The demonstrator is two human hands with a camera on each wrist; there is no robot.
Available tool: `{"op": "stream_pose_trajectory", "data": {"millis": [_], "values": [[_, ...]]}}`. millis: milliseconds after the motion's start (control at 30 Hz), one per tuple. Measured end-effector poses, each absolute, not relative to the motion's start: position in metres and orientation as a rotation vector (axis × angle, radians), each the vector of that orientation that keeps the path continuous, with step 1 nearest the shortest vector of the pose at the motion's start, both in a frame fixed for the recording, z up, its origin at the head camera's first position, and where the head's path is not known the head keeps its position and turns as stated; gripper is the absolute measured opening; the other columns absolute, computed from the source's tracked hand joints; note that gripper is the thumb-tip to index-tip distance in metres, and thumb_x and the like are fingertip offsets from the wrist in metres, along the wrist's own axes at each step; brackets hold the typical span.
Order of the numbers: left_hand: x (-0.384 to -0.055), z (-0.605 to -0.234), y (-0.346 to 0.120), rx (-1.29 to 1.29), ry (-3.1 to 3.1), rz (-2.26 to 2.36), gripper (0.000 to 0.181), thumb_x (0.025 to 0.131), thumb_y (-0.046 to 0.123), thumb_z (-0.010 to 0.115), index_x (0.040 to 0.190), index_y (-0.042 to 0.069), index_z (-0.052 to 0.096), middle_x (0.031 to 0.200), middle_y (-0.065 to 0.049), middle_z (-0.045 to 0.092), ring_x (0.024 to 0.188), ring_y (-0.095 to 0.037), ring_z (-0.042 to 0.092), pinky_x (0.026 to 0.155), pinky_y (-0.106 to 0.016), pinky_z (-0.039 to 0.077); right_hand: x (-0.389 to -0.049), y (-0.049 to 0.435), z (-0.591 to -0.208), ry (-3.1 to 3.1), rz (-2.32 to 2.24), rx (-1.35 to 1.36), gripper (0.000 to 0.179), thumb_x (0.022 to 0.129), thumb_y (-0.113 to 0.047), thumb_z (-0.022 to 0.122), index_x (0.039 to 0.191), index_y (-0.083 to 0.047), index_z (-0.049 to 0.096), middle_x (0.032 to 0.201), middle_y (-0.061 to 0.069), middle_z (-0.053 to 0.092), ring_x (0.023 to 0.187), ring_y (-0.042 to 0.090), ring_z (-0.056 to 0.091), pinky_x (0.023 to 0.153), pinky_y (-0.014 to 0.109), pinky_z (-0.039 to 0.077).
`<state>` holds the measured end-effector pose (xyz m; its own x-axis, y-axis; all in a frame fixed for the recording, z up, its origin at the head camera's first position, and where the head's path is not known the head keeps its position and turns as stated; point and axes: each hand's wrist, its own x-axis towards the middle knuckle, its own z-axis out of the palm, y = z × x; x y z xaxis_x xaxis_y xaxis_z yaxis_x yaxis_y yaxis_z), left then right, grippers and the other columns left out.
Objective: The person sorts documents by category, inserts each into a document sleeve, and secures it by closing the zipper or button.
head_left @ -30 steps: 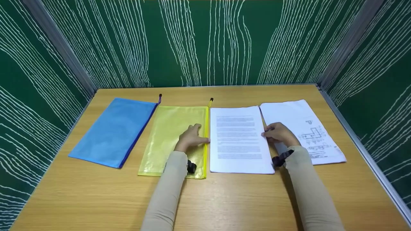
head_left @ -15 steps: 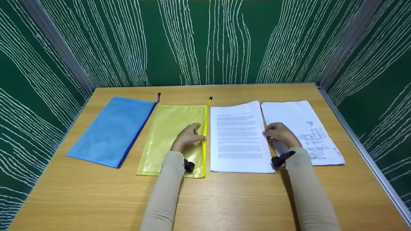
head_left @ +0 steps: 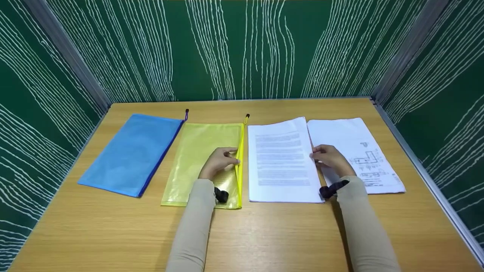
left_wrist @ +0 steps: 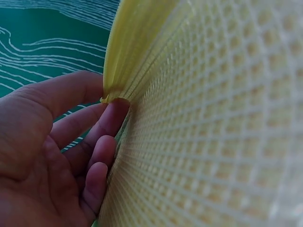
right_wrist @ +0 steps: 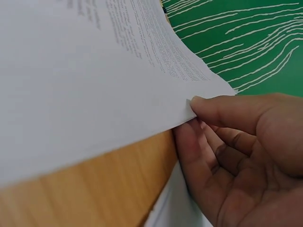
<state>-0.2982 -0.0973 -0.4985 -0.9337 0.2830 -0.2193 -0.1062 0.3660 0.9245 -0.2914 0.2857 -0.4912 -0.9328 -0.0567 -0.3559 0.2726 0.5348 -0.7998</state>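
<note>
A yellow mesh zip pouch (head_left: 194,151) lies flat left of centre, and my left hand (head_left: 218,163) pinches its right, zipped edge. In the left wrist view the yellow edge is lifted between the thumb and fingers, and the mesh face (left_wrist: 203,127) fills the right side. To the right of the pouch lies a stack of printed paper (head_left: 281,162). The right hand (head_left: 332,158) pinches that stack's right edge; the right wrist view has the thumb on top of the paper (right_wrist: 85,94) and fingers beneath, with the edge raised off the table.
A blue zip pouch (head_left: 132,155) lies slanted at the left. Papers with line drawings (head_left: 340,132) lie at the right, partly behind the right hand. The wooden table (head_left: 280,238) is bounded by green panels (head_left: 317,49) with white lines at the back and sides.
The left hand moves slightly left from beside the paper and takes hold of the yellow pouch's zipped edge, which gapes upward. The printed paper's upper right corner rises in the right hand.
</note>
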Motion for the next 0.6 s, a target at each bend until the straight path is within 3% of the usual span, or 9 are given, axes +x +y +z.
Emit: {"op": "stream_pose_trajectory", "data": {"millis": [200,367,600], "values": [[-0.2988,-0.4991,-0.0983,0.163,2.267,1.652,0.055,0.081,0.008,0.072,0.134,0.009,0.058,0.085,-0.003,0.066,0.065,-0.011,0.049,0.049,-0.023,0.033,-0.2914,0.2852,-0.4952,2.443,-1.405,0.195,0.036,0.096,-0.022,0.055,0.124,0.001,0.049,0.113,0.009,0.054,0.102,0.018,0.055,0.093,0.033,0.051],[-0.2996,-0.5001,-0.1013,0.151,2.25,1.671,0.053,0.081,0.008,0.072,0.133,0.012,0.059,0.087,-0.005,0.069,0.071,-0.012,0.056,0.049,-0.024,0.031,-0.2919,0.2857,-0.498,2.428,-1.472,0.205,0.038,0.097,-0.024,0.055,0.126,-0.001,0.049,0.111,0.008,0.056,0.093,0.015,0.057,0.081,0.026,0.053],[-0.3015,-0.5019,-0.1048,0.1,2.165,1.755,0.053,0.082,0.006,0.071,0.133,0.014,0.059,0.085,-0.004,0.069,0.072,-0.012,0.058,0.058,-0.023,0.043,-0.2935,0.2877,-0.4993,2.425,-1.476,0.232,0.042,0.096,-0.028,0.056,0.132,-0.006,0.05,0.1,0.003,0.061,0.074,0.009,0.06,0.063,0.025,0.054]]}}
